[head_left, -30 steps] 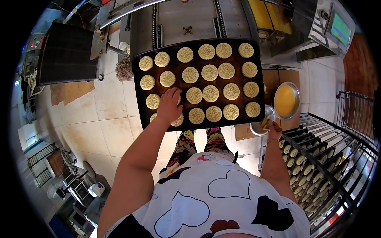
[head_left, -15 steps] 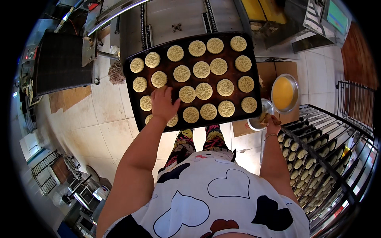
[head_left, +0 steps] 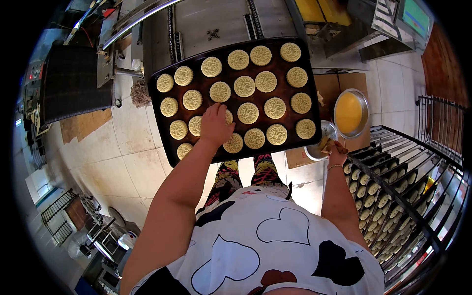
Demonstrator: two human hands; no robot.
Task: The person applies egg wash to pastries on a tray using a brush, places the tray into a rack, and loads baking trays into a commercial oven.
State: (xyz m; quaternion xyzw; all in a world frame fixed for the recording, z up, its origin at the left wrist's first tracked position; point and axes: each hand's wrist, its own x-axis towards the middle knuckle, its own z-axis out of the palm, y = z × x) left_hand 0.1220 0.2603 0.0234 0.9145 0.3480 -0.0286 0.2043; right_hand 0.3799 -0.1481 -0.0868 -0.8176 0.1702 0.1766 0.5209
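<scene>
Curling over one round patterned cake (head_left: 228, 117), your left hand (head_left: 215, 125) sits in the near left part of the dark tray (head_left: 201, 81), among rows of similar cakes; whether its fingers grip that cake or only touch it, I cannot tell. Your right hand (head_left: 338, 154), off the tray's near right corner, grasps a brownish piece (head_left: 325, 144) at a small metal bowl (head_left: 313, 152). Farther right stand a yellow-filled bowl (head_left: 366, 116) and a loaded rack (head_left: 393, 182).

Carrier: dark baking tray (head_left: 199, 83) | on it: round, embossed, pale-yellow cakes (head_left: 248, 113) in four uneven rows
</scene>
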